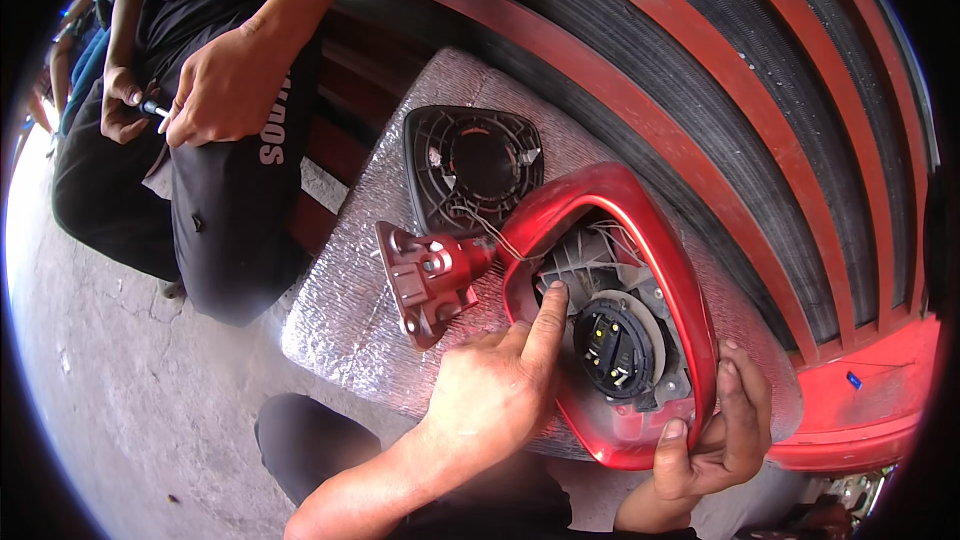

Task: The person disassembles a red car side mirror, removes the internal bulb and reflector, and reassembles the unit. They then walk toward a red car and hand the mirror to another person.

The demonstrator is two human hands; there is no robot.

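A red car side mirror housing (690,325) lies with its hollow side up on a silver foil-covered pad. My right hand (735,430) grips its lower right edge, thumb on the near side. My left hand (500,380) holds nothing; its index finger points into the housing, touching or nearly touching the grey inner frame (590,270), while the other fingers curl under. Beside that finger sits a round black mirror motor (612,348). The red mounting bracket (425,275) sticks out to the left. Beyond it lies the black mirror backing plate (478,155), with thin wires (497,230) running toward the housing.
Another person at the upper left holds a screwdriver-like tool (152,109) in both hands. The foil pad (350,340) rests against red metal slats with black ribbed strips (700,70). Grey concrete floor (150,390) spreads at the left. My dark-clothed knee (310,440) is near the pad.
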